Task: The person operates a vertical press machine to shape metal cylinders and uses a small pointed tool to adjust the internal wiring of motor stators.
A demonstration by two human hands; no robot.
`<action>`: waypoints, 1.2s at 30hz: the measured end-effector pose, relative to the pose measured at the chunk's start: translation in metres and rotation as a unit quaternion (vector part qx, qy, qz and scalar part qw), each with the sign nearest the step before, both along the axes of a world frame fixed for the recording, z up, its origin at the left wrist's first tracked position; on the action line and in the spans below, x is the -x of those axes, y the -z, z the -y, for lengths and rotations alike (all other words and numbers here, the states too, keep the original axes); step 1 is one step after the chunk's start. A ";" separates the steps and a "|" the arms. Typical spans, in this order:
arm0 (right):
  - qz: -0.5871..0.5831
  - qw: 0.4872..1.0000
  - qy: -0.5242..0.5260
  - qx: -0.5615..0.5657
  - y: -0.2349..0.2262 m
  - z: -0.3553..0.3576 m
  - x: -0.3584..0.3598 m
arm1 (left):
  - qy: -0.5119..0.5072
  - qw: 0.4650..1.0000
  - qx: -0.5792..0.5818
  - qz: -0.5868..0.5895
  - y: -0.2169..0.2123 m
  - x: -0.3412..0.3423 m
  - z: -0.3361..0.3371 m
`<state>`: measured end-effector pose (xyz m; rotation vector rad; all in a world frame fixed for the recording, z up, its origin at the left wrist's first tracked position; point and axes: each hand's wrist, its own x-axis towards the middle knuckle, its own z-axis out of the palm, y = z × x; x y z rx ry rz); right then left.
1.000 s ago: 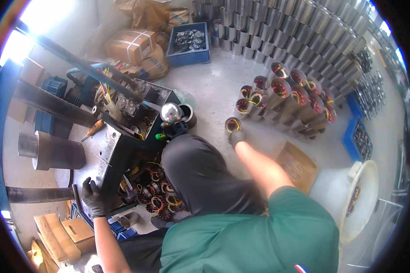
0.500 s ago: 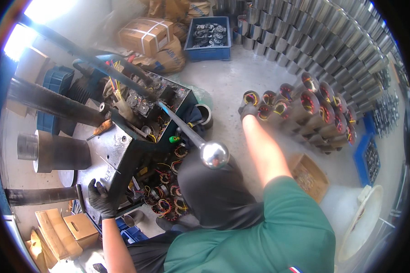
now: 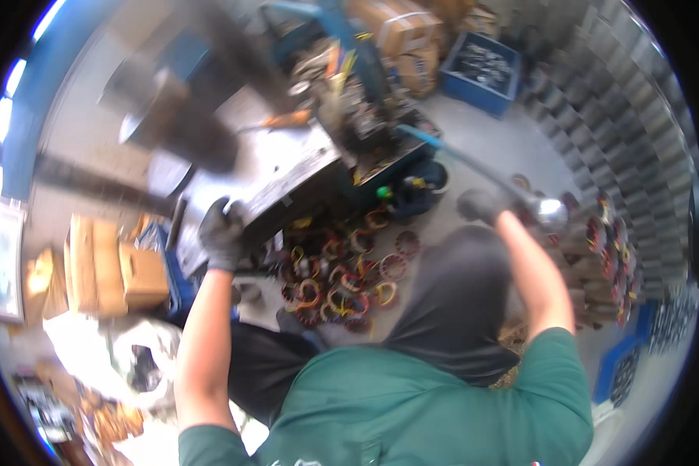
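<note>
My left hand [image 3: 224, 235], in a dark glove, is at the near edge of a metal machine table [image 3: 268, 167]. Its fingers look spread and nothing shows in them. My right hand [image 3: 480, 206], also gloved, is beyond my right knee, below a long lever [image 3: 474, 165] that ends in a shiny ball [image 3: 552, 213]. Motion smears this hand, so its fingers and anything in them are unclear. An orange-handled tool [image 3: 289, 119] lies on the table. Wire-wound motor stator rings [image 3: 342, 283] are heaped on the floor between my hands.
Metal cylinders with coloured windings [image 3: 617, 241] stand at the right, before a stacked wall of shiny cylinders [image 3: 621, 116]. A blue crate of metal parts [image 3: 481, 68] sits at the back. Cardboard boxes [image 3: 105, 264] and a white sack [image 3: 109, 357] are on the left.
My view has swung left. The right hand has left the wound cylinders and come back near my knee. The left hand remains at the table edge.
</note>
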<state>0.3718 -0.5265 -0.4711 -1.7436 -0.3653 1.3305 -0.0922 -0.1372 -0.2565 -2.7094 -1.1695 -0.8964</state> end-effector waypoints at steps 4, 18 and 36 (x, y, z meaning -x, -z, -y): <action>0.163 0.934 -0.310 0.069 -0.144 -0.048 0.024 | 0.010 1.000 -0.009 0.006 -0.002 -0.007 0.001; 0.397 0.668 -0.601 0.185 0.036 -0.138 0.185 | -0.002 0.999 0.032 0.003 -0.003 -0.007 0.007; 0.472 0.750 -0.427 0.181 0.132 -0.006 0.074 | 0.085 0.992 -0.015 0.095 -0.007 -0.059 0.028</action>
